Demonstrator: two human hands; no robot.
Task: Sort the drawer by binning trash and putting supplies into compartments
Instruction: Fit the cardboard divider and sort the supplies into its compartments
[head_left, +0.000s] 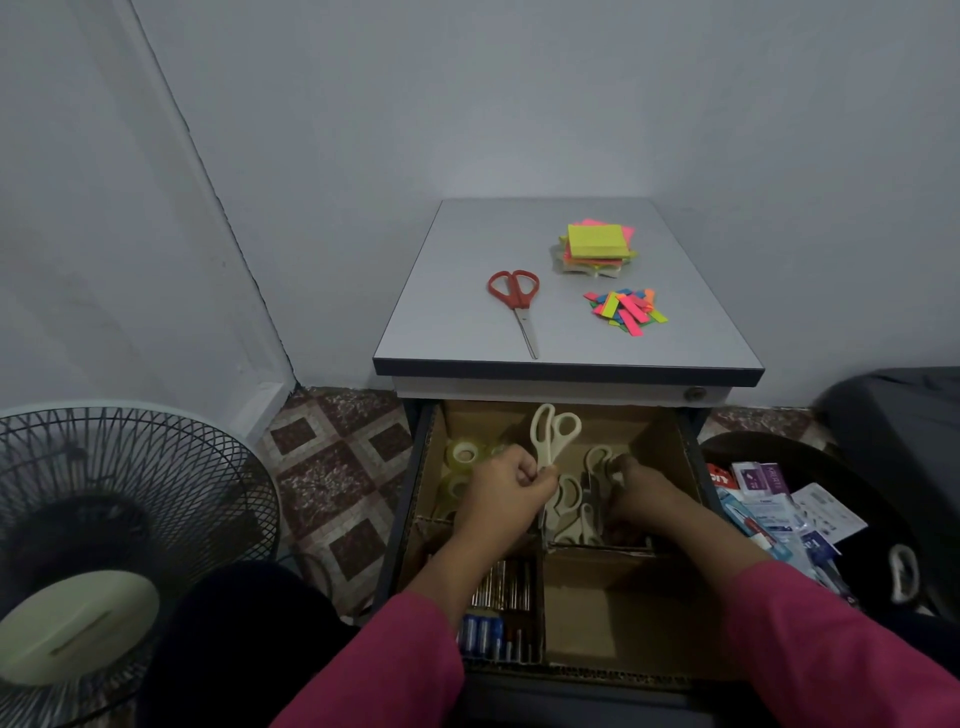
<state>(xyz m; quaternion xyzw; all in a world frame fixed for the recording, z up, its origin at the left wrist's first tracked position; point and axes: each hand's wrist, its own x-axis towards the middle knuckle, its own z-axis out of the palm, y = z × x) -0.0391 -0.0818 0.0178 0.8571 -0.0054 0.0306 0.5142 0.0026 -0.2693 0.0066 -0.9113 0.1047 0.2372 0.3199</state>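
The open drawer (691, 457) is split by cardboard walls into compartments. My left hand (506, 491) pinches a cream scissors (553, 431) by the blades, handles pointing up. My right hand (641, 488) grips another cream scissors (602, 460) in the back right compartment, where several more cream scissors (569, 512) lie. Clear tape rolls (464, 454) sit in the back left compartment. Batteries (485, 631) fill the front left one. The front right compartment (618, 608) holds nothing that I can see.
On the cabinet top (452, 312) lie red scissors (517, 301), a sticky-note stack (597, 247) and loose coloured tabs (626, 309). A black bin (883, 509) with packaging (779, 504) stands at the right. A floor fan (119, 535) stands at the left.
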